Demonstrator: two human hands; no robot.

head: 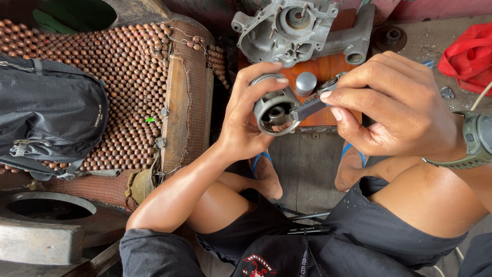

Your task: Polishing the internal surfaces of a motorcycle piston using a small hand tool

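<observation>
My left hand (245,117) grips a grey metal piston (271,106), its hollow open end turned toward me. My right hand (392,105) pinches a flat grey connecting rod (310,106) whose lower end reaches into the piston's open skirt. Both hands are held above my knees, in front of a reddish wooden stool (330,69). A small grey metal cap (306,83) stands on the stool just behind the piston. A green wristwatch (474,141) sits on my right wrist.
A grey aluminium engine casing (300,31) rests on the stool's far side. To the left is a seat with a wooden bead cover (128,66), a black backpack (48,110) on it. A red bag (469,54) lies at right; a gear (390,37) lies on the floor.
</observation>
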